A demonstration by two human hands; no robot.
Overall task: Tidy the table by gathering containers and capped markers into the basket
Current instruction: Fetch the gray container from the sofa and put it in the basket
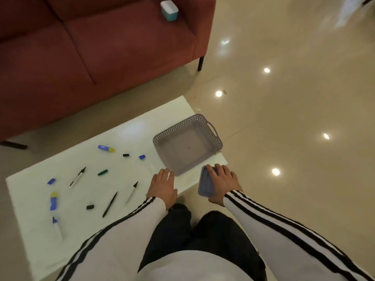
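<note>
A grey perforated basket (215,139) sits empty at the right end of the white table (129,130). My right hand (222,180) grips a flat grey-blue lid (204,182) at the table's near right corner. My left hand (163,184) rests flat on the table just below the basket, fingers apart, holding nothing. Scattered to the left are uncapped markers (78,176) (132,192) (110,204), loose caps (102,172) (142,157) (126,155) (89,207) (51,181), two blue-and-yellow containers (106,148) (54,200) and a blue-tipped marker (57,229).
A red sofa (97,43) stands beyond the table, with a teal-and-white box (169,10) on its armrest. Glossy beige floor (284,110) spreads to the right. My dark trousers (203,236) are at the table's near edge.
</note>
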